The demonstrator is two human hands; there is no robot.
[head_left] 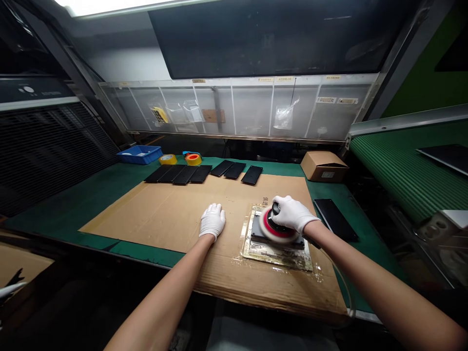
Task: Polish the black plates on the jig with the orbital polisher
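Note:
My right hand [292,213], in a white glove, is wrapped round the black top of a polisher [271,230] with a red band and a pale round pad. The pad lies on a dark flat panel [258,233], covering most of it. Under that panel is a worn plate [252,252] taped to the cardboard sheet [161,214]. My left hand [212,221], also gloved, rests palm down on the cardboard, left of the plate, with its fingers laid flat and nothing in them. A thin hose [345,282] trails from beneath my right forearm over the cardboard's right edge.
Several black panels [200,174] lie along the cardboard's far edge. Behind them are tape rolls [168,160] and a blue tray [141,155]. A cardboard box [323,166] and another black panel [335,219] sit to the right, beside a green conveyor belt [409,156].

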